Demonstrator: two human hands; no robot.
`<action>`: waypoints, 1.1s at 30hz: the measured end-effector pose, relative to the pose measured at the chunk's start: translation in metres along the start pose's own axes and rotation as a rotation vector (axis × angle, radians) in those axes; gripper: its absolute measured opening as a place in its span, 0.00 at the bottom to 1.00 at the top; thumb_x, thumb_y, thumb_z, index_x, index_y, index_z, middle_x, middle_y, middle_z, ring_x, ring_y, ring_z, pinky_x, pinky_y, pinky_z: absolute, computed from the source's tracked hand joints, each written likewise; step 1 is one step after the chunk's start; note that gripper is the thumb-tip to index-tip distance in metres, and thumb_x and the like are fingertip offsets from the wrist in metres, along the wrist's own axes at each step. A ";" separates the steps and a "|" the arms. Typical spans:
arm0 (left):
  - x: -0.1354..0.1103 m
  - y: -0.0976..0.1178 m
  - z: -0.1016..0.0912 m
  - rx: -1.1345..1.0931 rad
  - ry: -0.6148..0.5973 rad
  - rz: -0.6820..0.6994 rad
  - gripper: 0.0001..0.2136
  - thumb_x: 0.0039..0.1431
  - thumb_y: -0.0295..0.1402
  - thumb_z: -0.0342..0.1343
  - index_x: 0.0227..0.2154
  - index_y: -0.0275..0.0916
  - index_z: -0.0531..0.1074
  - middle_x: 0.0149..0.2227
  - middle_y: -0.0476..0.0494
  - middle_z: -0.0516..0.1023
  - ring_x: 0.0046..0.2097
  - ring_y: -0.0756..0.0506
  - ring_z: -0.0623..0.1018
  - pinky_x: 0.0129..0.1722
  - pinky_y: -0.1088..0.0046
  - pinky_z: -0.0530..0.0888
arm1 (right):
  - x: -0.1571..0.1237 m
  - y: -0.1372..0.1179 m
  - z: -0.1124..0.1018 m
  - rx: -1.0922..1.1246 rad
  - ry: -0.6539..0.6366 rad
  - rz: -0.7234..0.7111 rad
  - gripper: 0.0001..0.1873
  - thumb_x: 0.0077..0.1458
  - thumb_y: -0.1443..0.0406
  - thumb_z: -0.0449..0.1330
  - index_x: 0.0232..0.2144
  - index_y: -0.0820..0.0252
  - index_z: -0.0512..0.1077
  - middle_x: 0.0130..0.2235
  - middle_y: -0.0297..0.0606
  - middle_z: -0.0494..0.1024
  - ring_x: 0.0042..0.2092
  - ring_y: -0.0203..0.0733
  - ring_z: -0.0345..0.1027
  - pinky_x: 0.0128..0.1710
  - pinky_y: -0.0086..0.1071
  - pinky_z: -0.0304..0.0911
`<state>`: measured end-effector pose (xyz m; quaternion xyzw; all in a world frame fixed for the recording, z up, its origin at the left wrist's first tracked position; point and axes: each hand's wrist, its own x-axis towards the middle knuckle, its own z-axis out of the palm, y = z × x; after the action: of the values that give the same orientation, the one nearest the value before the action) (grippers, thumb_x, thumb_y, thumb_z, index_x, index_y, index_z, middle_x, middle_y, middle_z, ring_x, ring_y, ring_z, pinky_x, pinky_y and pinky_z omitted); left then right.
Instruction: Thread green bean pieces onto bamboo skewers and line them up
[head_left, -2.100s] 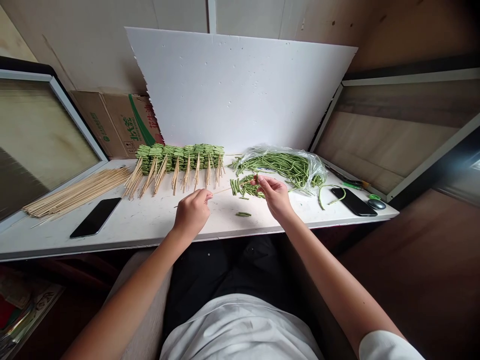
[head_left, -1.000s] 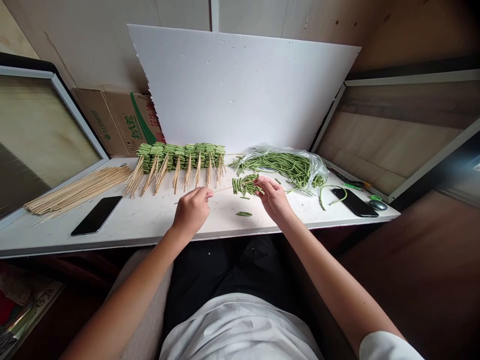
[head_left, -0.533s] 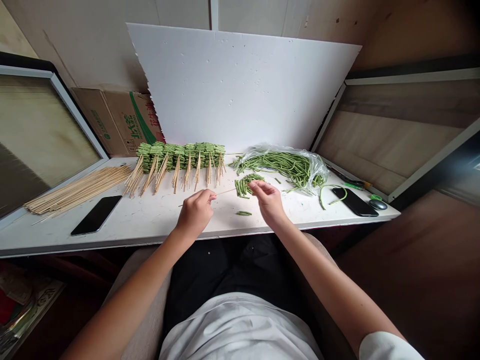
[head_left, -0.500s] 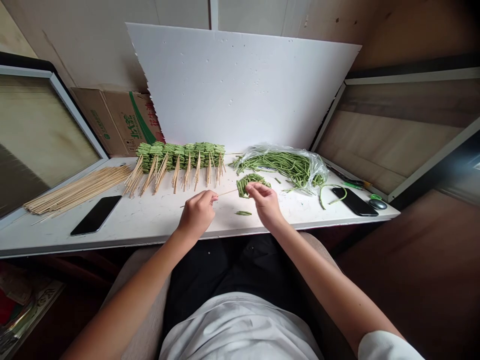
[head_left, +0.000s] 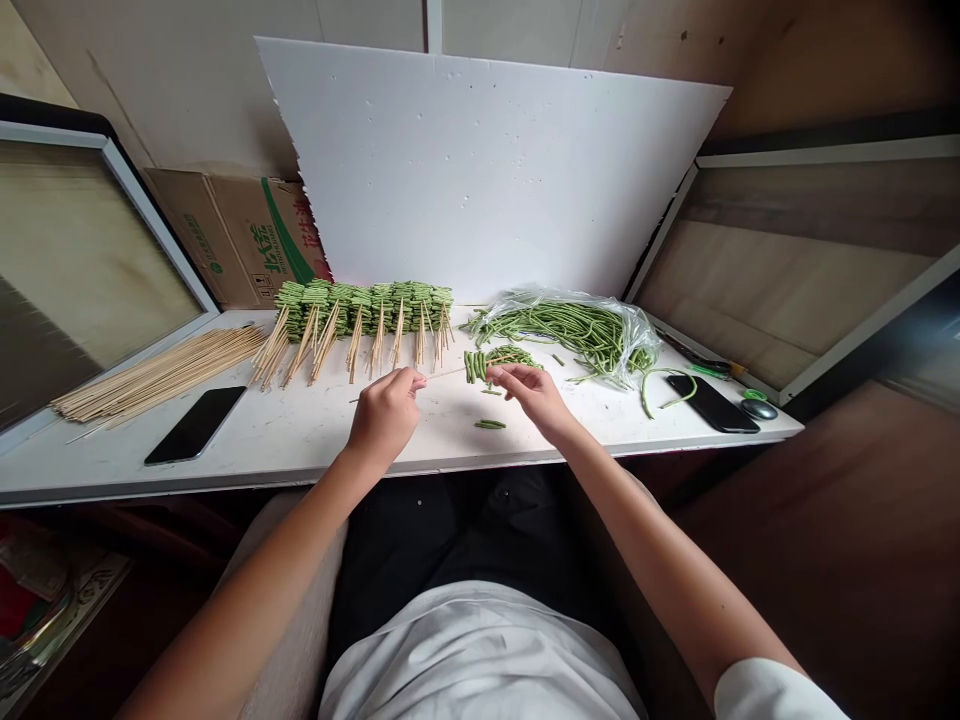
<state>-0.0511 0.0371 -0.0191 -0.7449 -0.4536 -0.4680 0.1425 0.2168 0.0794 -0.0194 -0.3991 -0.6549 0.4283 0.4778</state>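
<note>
My left hand (head_left: 384,412) is closed around a thin bamboo skewer (head_left: 445,373) that points to the right. Several short green bean pieces (head_left: 475,367) sit side by side across the skewer near its far end. My right hand (head_left: 529,395) is at that end, thumb and fingers pinched against the bean pieces; its fingertips partly hide them. Behind it lies a small pile of cut green beans (head_left: 517,354). A few loose cut pieces (head_left: 490,424) lie on the white table (head_left: 442,435) below the skewer.
Filled bean skewers (head_left: 364,308) are stacked at the back left, sticks facing me. Bare bamboo skewers (head_left: 154,375) and a phone (head_left: 196,425) lie left. A plastic bag of long beans (head_left: 570,325), another phone (head_left: 712,402) and a mouse (head_left: 759,409) are right. A white board (head_left: 495,170) stands behind.
My left hand has shifted slightly left with the skewer. The bean pieces on the skewer now show clear of the pile, left of my right fingertips. Another cut piece shows on the table below.
</note>
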 end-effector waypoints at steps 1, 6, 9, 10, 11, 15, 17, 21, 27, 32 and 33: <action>0.001 -0.001 0.000 0.008 -0.008 -0.013 0.16 0.54 0.13 0.49 0.33 0.40 0.75 0.35 0.44 0.86 0.39 0.42 0.87 0.36 0.71 0.79 | 0.000 0.000 -0.006 -0.144 -0.070 -0.017 0.18 0.60 0.47 0.69 0.39 0.54 0.86 0.44 0.41 0.86 0.45 0.48 0.76 0.43 0.38 0.68; 0.001 -0.007 0.000 0.035 -0.070 -0.089 0.15 0.55 0.13 0.50 0.34 0.40 0.76 0.35 0.44 0.86 0.40 0.42 0.87 0.37 0.71 0.79 | 0.000 0.009 -0.021 -0.728 -0.318 -0.010 0.07 0.59 0.59 0.71 0.37 0.53 0.87 0.40 0.42 0.87 0.41 0.51 0.76 0.39 0.39 0.66; 0.001 -0.007 0.001 0.030 -0.075 -0.082 0.15 0.56 0.14 0.50 0.34 0.40 0.75 0.35 0.44 0.86 0.40 0.42 0.87 0.37 0.71 0.79 | -0.003 0.015 -0.017 -0.874 -0.333 -0.018 0.04 0.59 0.63 0.71 0.37 0.53 0.87 0.40 0.43 0.87 0.45 0.54 0.76 0.38 0.38 0.65; 0.001 -0.007 0.001 0.025 -0.072 -0.073 0.15 0.56 0.14 0.50 0.34 0.40 0.75 0.35 0.44 0.86 0.40 0.42 0.87 0.37 0.71 0.79 | -0.004 0.015 -0.014 -0.900 -0.339 -0.031 0.04 0.60 0.64 0.70 0.37 0.54 0.87 0.39 0.43 0.87 0.46 0.55 0.76 0.37 0.38 0.65; 0.000 -0.007 0.001 0.022 -0.068 -0.066 0.15 0.56 0.14 0.50 0.34 0.40 0.75 0.35 0.44 0.86 0.40 0.42 0.87 0.36 0.71 0.79 | -0.005 0.015 -0.012 -0.916 -0.343 -0.043 0.04 0.61 0.65 0.69 0.36 0.54 0.87 0.38 0.43 0.87 0.47 0.55 0.76 0.37 0.37 0.65; 0.000 -0.007 0.002 0.017 -0.069 -0.066 0.15 0.56 0.13 0.50 0.34 0.40 0.75 0.35 0.44 0.86 0.40 0.42 0.87 0.36 0.71 0.79 | -0.006 0.014 -0.007 -0.896 -0.322 -0.072 0.03 0.60 0.68 0.69 0.35 0.56 0.85 0.37 0.44 0.86 0.41 0.51 0.77 0.38 0.37 0.66; 0.000 -0.007 0.002 0.013 -0.068 -0.074 0.15 0.57 0.13 0.50 0.34 0.40 0.74 0.35 0.44 0.86 0.40 0.42 0.87 0.37 0.71 0.80 | -0.003 0.015 -0.010 -0.808 -0.271 -0.068 0.03 0.61 0.66 0.69 0.35 0.57 0.84 0.37 0.44 0.86 0.39 0.49 0.77 0.38 0.37 0.67; 0.001 -0.008 0.001 0.005 -0.055 -0.083 0.15 0.57 0.14 0.51 0.35 0.40 0.75 0.37 0.43 0.87 0.41 0.41 0.87 0.38 0.70 0.80 | 0.008 0.020 -0.025 -0.427 -0.048 -0.036 0.14 0.58 0.53 0.71 0.36 0.56 0.84 0.39 0.44 0.86 0.40 0.49 0.77 0.40 0.39 0.69; 0.003 -0.003 -0.002 0.002 -0.037 -0.072 0.15 0.58 0.14 0.50 0.35 0.40 0.75 0.36 0.44 0.86 0.40 0.43 0.87 0.38 0.71 0.80 | 0.015 0.012 -0.036 0.295 0.061 0.162 0.27 0.43 0.43 0.78 0.36 0.55 0.80 0.38 0.37 0.81 0.38 0.40 0.70 0.38 0.33 0.67; 0.002 0.004 -0.004 -0.011 -0.040 -0.039 0.14 0.59 0.15 0.50 0.35 0.41 0.75 0.35 0.45 0.86 0.39 0.43 0.86 0.38 0.71 0.80 | 0.010 -0.004 -0.030 0.506 0.008 0.152 0.25 0.44 0.47 0.80 0.37 0.53 0.79 0.37 0.34 0.77 0.37 0.37 0.67 0.39 0.31 0.68; 0.002 0.004 -0.004 -0.016 -0.041 -0.037 0.14 0.60 0.15 0.50 0.35 0.41 0.75 0.35 0.45 0.86 0.39 0.43 0.86 0.38 0.71 0.80 | 0.009 -0.006 -0.029 0.520 0.002 0.154 0.25 0.44 0.48 0.80 0.38 0.53 0.79 0.37 0.33 0.77 0.37 0.37 0.67 0.40 0.31 0.68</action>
<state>-0.0495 0.0331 -0.0146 -0.7471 -0.4664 -0.4585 0.1186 0.2425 0.0915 -0.0062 -0.3120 -0.4903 0.6166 0.5310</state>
